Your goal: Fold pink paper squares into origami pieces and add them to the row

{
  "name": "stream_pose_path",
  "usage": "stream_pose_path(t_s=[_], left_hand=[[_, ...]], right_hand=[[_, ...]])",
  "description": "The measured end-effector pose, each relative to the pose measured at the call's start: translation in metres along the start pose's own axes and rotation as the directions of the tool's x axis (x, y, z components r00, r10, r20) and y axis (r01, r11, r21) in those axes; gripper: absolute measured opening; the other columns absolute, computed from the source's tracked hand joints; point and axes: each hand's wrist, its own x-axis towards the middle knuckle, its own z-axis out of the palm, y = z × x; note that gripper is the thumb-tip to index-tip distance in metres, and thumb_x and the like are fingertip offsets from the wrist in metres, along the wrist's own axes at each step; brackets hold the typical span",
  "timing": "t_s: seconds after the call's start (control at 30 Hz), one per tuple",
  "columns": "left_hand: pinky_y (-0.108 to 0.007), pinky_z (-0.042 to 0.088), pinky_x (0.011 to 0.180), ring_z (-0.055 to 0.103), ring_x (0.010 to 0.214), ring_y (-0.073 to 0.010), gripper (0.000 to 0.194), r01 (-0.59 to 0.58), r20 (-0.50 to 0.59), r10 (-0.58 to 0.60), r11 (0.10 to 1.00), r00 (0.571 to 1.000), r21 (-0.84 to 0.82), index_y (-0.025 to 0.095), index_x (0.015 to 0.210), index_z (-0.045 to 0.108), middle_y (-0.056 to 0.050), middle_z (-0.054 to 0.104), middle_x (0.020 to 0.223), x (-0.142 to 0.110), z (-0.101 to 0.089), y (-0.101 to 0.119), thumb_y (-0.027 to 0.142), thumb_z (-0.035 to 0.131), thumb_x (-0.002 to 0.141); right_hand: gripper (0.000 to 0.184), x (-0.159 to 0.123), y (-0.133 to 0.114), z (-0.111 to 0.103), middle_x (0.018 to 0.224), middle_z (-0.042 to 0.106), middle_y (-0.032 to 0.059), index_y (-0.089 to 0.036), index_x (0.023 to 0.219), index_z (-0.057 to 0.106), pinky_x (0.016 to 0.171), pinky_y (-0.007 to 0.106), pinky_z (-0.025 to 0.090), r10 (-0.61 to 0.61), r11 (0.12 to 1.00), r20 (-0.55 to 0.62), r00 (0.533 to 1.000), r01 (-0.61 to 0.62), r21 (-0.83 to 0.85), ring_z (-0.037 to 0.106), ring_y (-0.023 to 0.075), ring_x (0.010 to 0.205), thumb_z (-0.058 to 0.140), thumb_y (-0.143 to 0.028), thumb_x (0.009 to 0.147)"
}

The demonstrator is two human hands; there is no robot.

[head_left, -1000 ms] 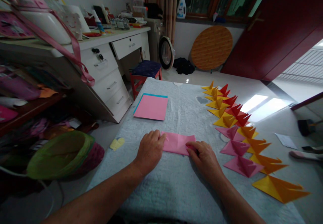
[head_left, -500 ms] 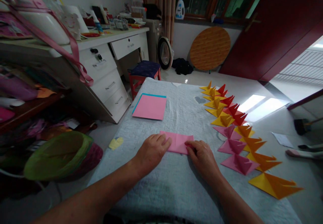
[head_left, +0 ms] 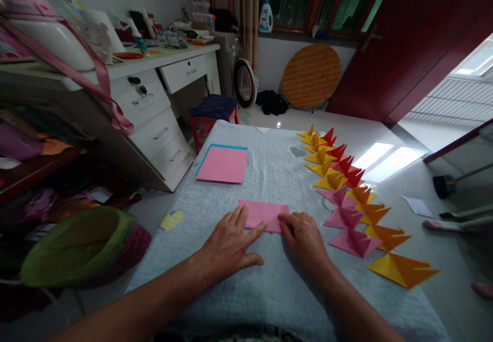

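Observation:
A pink sheet of origami paper (head_left: 265, 215), folded into a rectangle with a faint crease down its middle, lies flat on the cloth in front of me. My left hand (head_left: 233, 239) rests with spread fingers on its left end and lower edge, the thumb stretched out over the cloth. At the right end, my right hand (head_left: 302, 231) pinches the paper's edge between thumb and curled fingers. Beyond the hands sits a stack of square paper (head_left: 222, 165), pink on top with a blue edge showing beneath. Folded pink paper cranes (head_left: 355, 242) stand to the right.
Yellow paper cranes (head_left: 403, 270) and red ones (head_left: 352, 176) line the table's right side in rows. A pale blue cloth (head_left: 231, 296) covers the table. On the floor at left stands a green-lined basket (head_left: 77, 244); a stool (head_left: 213, 108) stands past the far edge.
My left hand has opened, its fingers spreading over the paper and its thumb moving away toward me. My right hand still pinches the right end. The whole view has shifted slightly.

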Motion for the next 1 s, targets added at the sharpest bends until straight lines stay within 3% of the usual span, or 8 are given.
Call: stream_pose_path(t_s=[0.13, 0.2, 0.33, 0.43, 0.6, 0.73, 0.83, 1.0], left_hand=[[-0.054, 0.037, 0.105, 0.038, 0.139, -0.0418, 0.084, -0.006, 0.001, 0.006, 1.000, 1.000, -0.003, 0.035, 0.148, 0.043, -0.019, 0.038, 0.154, -0.001, 0.001, 0.000, 0.074, 0.061, 0.076], [-0.055, 0.037, 0.105, 0.037, 0.139, -0.0433, 0.083, -0.009, 0.014, 0.009, 1.000, 1.000, 0.001, 0.036, 0.147, 0.043, -0.020, 0.038, 0.153, -0.001, -0.002, 0.001, 0.074, 0.061, 0.076], [-0.054, 0.037, 0.106, 0.037, 0.140, -0.0422, 0.083, -0.018, 0.018, 0.017, 1.000, 1.000, 0.010, 0.036, 0.150, 0.038, -0.020, 0.038, 0.154, -0.001, -0.004, 0.002, 0.073, 0.060, 0.078], [-0.053, 0.035, 0.107, 0.036, 0.141, -0.0401, 0.086, -0.008, 0.014, 0.007, 1.000, 1.000, 0.013, 0.033, 0.151, 0.036, -0.020, 0.036, 0.156, -0.001, -0.002, 0.002, 0.072, 0.061, 0.078], [-0.051, 0.034, 0.110, 0.034, 0.143, -0.0382, 0.085, -0.040, 0.013, 0.040, 0.999, 0.999, -0.001, 0.030, 0.150, 0.039, -0.019, 0.034, 0.158, -0.007, 0.000, -0.007, 0.070, 0.063, 0.079], [-0.049, 0.033, 0.112, 0.034, 0.143, -0.0362, 0.081, -0.098, -0.023, 0.098, 0.995, 0.995, 0.016, 0.030, 0.150, 0.039, -0.018, 0.036, 0.157, -0.023, 0.000, -0.023, 0.064, 0.065, 0.081], [-0.049, 0.034, 0.112, 0.039, 0.141, -0.0344, 0.074, -0.066, -0.037, 0.068, 0.996, 0.997, 0.055, 0.029, 0.148, 0.043, -0.018, 0.039, 0.155, -0.036, -0.002, -0.032, 0.058, 0.066, 0.084], [-0.048, 0.039, 0.110, 0.046, 0.136, -0.0337, 0.064, -0.043, -0.068, 0.050, 0.994, 0.996, 0.095, 0.024, 0.141, 0.052, -0.020, 0.048, 0.148, -0.046, -0.004, -0.035, 0.048, 0.070, 0.084]], right_hand=[[0.017, -0.002, -0.005, -0.006, 0.082, 0.066, 0.0067, -0.022, 0.092, 0.075, 0.078, 0.036, 0.039, -0.003, 0.994, -0.041, 0.999, -0.001, -0.110, 0.056, 0.0231, 0.083, 0.058, -0.019, 0.091], [0.016, -0.002, -0.007, -0.007, 0.090, 0.066, 0.0086, -0.022, 0.082, 0.074, 0.081, 0.038, 0.041, -0.051, 0.985, -0.076, 0.996, 0.037, -0.171, 0.055, 0.0251, 0.090, 0.060, -0.019, 0.090], [0.022, -0.002, -0.010, 0.001, 0.117, 0.065, 0.0104, -0.018, 0.089, 0.071, 0.093, 0.036, 0.046, -0.310, 0.945, -0.020, 0.951, 0.306, -0.114, 0.056, 0.0229, 0.108, 0.053, -0.005, 0.090], [0.027, -0.002, -0.015, 0.005, 0.110, 0.066, 0.0095, -0.016, 0.104, 0.067, 0.093, 0.033, 0.049, -0.411, 0.907, 0.094, 0.907, 0.418, -0.060, 0.059, 0.0195, 0.101, 0.050, -0.001, 0.089], [0.023, -0.005, -0.028, 0.001, 0.105, 0.064, 0.0107, -0.014, 0.111, 0.063, 0.088, 0.034, 0.050, -0.376, 0.909, 0.172, 0.910, 0.399, -0.124, 0.057, 0.0222, 0.097, 0.054, -0.007, 0.091], [0.041, -0.007, -0.038, 0.004, 0.105, 0.062, 0.0130, -0.016, 0.131, 0.055, 0.082, 0.037, 0.050, -0.380, 0.875, 0.196, 0.904, 0.420, -0.240, 0.054, 0.0257, 0.095, 0.056, -0.013, 0.090], [0.052, -0.007, -0.047, 0.009, 0.105, 0.061, 0.0150, -0.021, 0.139, 0.050, 0.078, 0.040, 0.049, -0.378, 0.851, 0.210, 0.902, 0.428, -0.306, 0.054, 0.0288, 0.094, 0.058, -0.016, 0.088], [0.052, -0.007, -0.057, 0.014, 0.110, 0.062, 0.0203, -0.022, 0.141, 0.049, 0.076, 0.046, 0.050, -0.347, 0.823, 0.225, 0.910, 0.411, -0.392, 0.056, 0.0324, 0.094, 0.055, -0.020, 0.089]])
